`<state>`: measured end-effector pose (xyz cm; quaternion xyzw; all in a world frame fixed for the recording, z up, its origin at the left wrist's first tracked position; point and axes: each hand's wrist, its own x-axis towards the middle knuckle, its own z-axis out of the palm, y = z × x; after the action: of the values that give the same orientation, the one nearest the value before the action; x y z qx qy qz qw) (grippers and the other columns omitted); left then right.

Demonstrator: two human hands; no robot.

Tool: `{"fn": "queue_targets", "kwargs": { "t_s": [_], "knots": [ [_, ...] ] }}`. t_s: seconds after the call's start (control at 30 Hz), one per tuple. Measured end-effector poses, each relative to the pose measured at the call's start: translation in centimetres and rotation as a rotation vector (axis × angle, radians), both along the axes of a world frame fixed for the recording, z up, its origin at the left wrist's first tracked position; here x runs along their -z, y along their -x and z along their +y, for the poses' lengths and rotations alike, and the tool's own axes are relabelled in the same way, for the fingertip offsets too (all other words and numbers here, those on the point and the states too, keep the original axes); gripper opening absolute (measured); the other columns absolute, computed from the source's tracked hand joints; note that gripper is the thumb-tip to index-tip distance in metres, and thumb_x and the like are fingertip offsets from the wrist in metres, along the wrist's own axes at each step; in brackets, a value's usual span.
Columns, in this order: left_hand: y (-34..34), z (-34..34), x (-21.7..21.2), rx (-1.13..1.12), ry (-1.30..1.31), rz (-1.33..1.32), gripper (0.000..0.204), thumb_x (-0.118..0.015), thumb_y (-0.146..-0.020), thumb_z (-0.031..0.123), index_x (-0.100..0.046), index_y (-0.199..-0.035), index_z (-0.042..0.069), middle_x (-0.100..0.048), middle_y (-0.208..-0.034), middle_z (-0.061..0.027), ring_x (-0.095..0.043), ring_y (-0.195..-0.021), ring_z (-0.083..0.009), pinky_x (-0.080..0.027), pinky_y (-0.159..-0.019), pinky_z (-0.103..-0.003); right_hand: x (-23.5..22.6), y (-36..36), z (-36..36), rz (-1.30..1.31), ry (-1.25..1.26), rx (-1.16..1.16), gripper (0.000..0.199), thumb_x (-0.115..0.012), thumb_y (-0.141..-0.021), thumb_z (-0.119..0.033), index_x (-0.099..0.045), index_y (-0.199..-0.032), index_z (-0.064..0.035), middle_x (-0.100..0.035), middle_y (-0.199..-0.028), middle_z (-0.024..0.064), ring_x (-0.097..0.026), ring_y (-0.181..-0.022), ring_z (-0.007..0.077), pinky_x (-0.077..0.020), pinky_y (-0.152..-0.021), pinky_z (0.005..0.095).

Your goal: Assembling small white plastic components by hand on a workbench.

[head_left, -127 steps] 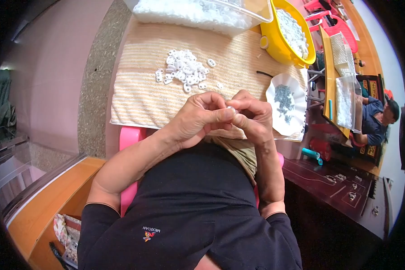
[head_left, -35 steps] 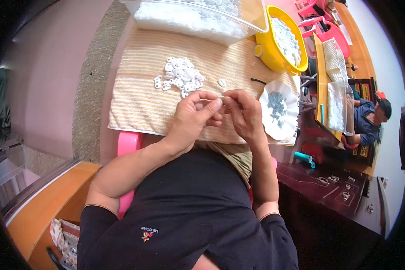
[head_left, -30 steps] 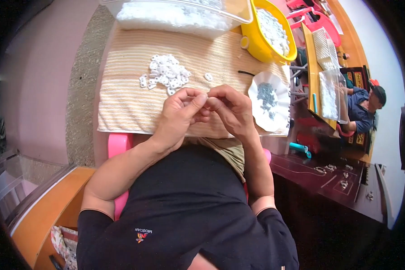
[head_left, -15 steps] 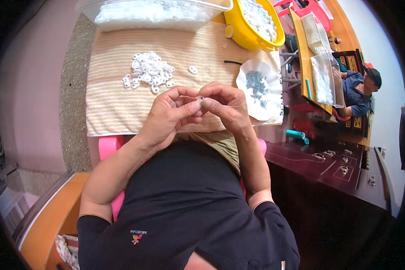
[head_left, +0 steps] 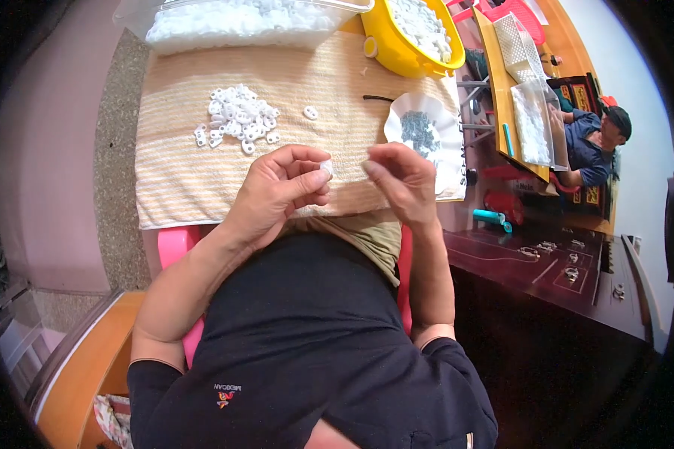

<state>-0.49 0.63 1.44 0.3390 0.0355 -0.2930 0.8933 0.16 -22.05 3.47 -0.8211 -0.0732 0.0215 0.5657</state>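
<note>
My left hand (head_left: 286,183) is closed in a pinch on a small white plastic piece (head_left: 326,168), partly hidden by the fingertips. A short distance to the right, my right hand (head_left: 406,181) is raised over the towel with thumb and fingertips slightly apart. Nothing shows between them. Just beyond it lies a white fluted dish (head_left: 448,123) with a heap of small dark pieces (head_left: 419,132). Past my left hand is a pile of white two-holed plastic pieces (head_left: 241,114). One similar white piece (head_left: 310,113) lies alone between pile and dish.
A striped towel (head_left: 172,179) covers the table. At its far side stand a clear bin (head_left: 352,7) of white pieces and a yellow tub (head_left: 378,56). A thin black strip (head_left: 377,97) lies near the dish. At right, another person (head_left: 588,146) sits at a wooden table (head_left: 505,112).
My right hand has parted from my left and moved right. The white piece stays in my left hand. The whole view has shifted slightly.
</note>
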Motion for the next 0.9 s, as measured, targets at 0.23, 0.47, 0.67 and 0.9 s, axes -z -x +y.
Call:
{"fn": "queue_targets", "kwargs": {
  "t_s": [0.23, 0.47, 0.67, 0.9],
  "knots": [
    [-0.1, 0.0, -0.2, -0.033, -0.027, 0.022, 0.022, -0.066, -0.088, 0.005, -0.061, -0.109, 0.002, -0.063, -0.089, -0.0040, -0.062, -0.079, -0.0104, -0.055, -0.074, -0.026, -1.0, 0.0, -6.1, -0.213, 0.477, 0.317, 0.014, -0.068, -0.082, -0.001, -0.067, -0.096, 0.0010, -0.067, -0.074, 0.0073, -0.060, -0.065, 0.0096, -0.0486, -0.061, 0.0249],
    [0.0, 0.0, 0.0, -0.040, -0.027, 0.021, 0.022, -0.067, -0.087, 0.004, -0.061, -0.108, 0.002, -0.064, -0.087, -0.0040, -0.063, -0.078, -0.0105, -0.056, -0.073, -0.025, -1.1, -0.1, -7.6, -0.144, 0.624, 0.256, 0.018, -0.067, -0.080, -0.005, -0.066, -0.097, 0.0026, -0.066, -0.073, 0.0074, -0.060, -0.064, 0.0116, -0.0488, -0.062, 0.0265],
    [0.1, -0.1, 0.0, -0.039, -0.042, 0.026, 0.022, -0.067, -0.087, 0.005, -0.060, -0.108, 0.002, -0.064, -0.088, -0.0042, -0.062, -0.077, -0.0102, -0.056, -0.072, -0.025, -0.4, -0.7, -7.6, -0.158, 0.840, 0.227, 0.018, -0.067, -0.079, -0.009, -0.066, -0.095, -0.0001, -0.066, -0.073, 0.0108, -0.063, -0.063, 0.0187, -0.0499, -0.062, 0.0304],
    [0.0, 0.0, 0.0, -0.037, -0.039, 0.013, 0.022, -0.067, -0.087, 0.005, -0.060, -0.108, 0.002, -0.064, -0.088, -0.0046, -0.062, -0.078, -0.0103, -0.056, -0.073, -0.025, -0.9, -1.2, -7.1, -0.140, 0.903, 0.173, 0.018, -0.067, -0.079, -0.009, -0.066, -0.095, -0.0008, -0.066, -0.074, 0.0137, -0.066, -0.066, 0.0234, -0.0510, -0.064, 0.0331]
  ]
}}
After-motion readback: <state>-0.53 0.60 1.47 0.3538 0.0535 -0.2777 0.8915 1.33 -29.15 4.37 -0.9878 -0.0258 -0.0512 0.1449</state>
